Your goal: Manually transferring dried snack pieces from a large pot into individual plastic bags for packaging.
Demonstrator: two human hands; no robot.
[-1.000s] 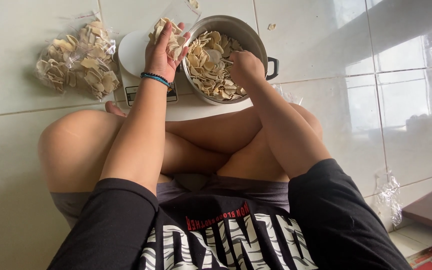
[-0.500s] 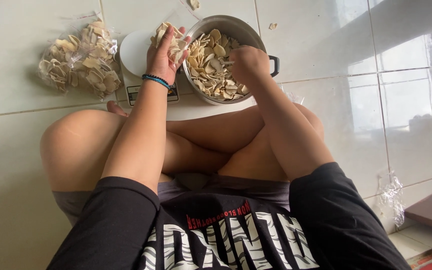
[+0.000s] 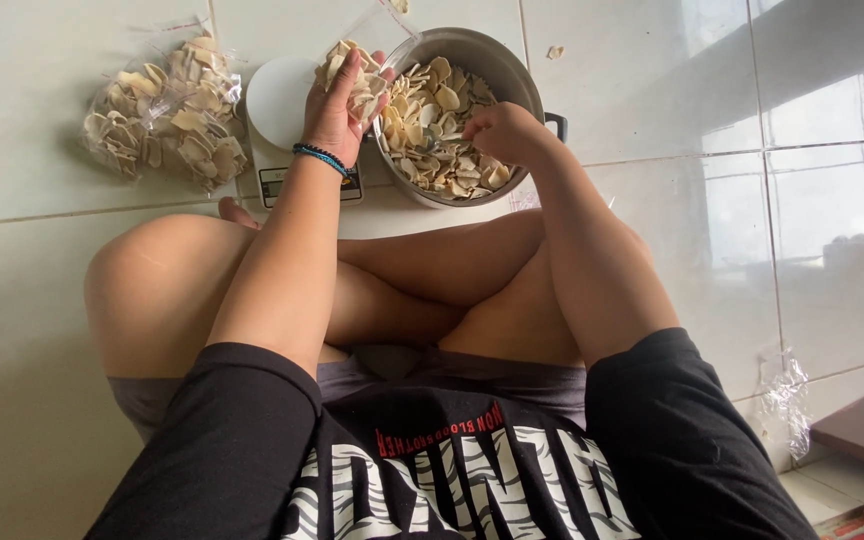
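Observation:
I sit cross-legged on a tiled floor. My left hand [image 3: 337, 105], with a blue bead bracelet at the wrist, grips a clear plastic bag of pale chips [image 3: 357, 75] held upright beside the pot's left rim. My right hand [image 3: 500, 130] reaches into a large metal pot [image 3: 507, 70] filled with the same pale chips [image 3: 432, 110], its fingers curled among them. What the right fingers hold is hidden. A white kitchen scale [image 3: 277, 100] stands just left of the pot, under the held bag.
Filled clear bags of chips [image 3: 167, 115] lie on the floor at the far left. A crumpled empty plastic bag [image 3: 787, 400] lies at the right by a step edge. One loose chip [image 3: 555, 51] rests on the tiles beyond the pot.
My right hand has stayed in the pot, shifting slightly among the chips. The left hand keeps the bag at the pot's rim.

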